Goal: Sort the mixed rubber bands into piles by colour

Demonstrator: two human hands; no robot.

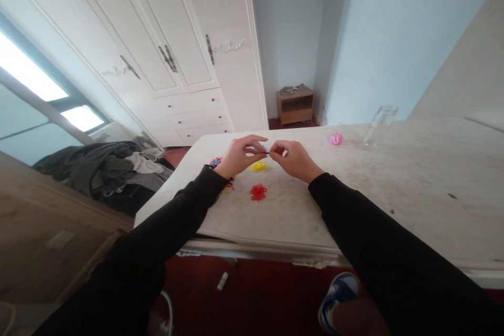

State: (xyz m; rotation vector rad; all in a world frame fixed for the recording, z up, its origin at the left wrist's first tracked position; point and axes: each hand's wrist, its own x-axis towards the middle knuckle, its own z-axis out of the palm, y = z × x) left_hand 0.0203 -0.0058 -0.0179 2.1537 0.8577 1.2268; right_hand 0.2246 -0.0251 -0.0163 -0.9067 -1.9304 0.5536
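Head view, from the left: a heap of dark clothes [104, 168] is seen beside the pale table [354, 210]. At the table's left part, a mixed heap of small coloured pieces [216, 161] is partly covered by the left hand [242, 155] and its black cuff. By this hand's thumb and forefinger a small dark piece [267, 153] is pinched, in mid-air above the tabletop; whether it is a loop like the others cannot be told. Near the middle, a red pile [259, 192] is laid closest to the body, a yellow pile [259, 167] beyond it, and a bit of blue [260, 148] is glimpsed behind the left fingers. The dark piece's other end appears to be gripped by the right hand [293, 157], between thumb and forefinger, with the remaining fingers curled in. So slight a thing is probably best handled with the fingertips alone (a hard tug could make it spring away), and the wrists should be lifted enough that no pile is brushed. Farther right, a pink ball-like object [336, 139] is set near a clear glass bottle [381, 125], well apart from both hands.
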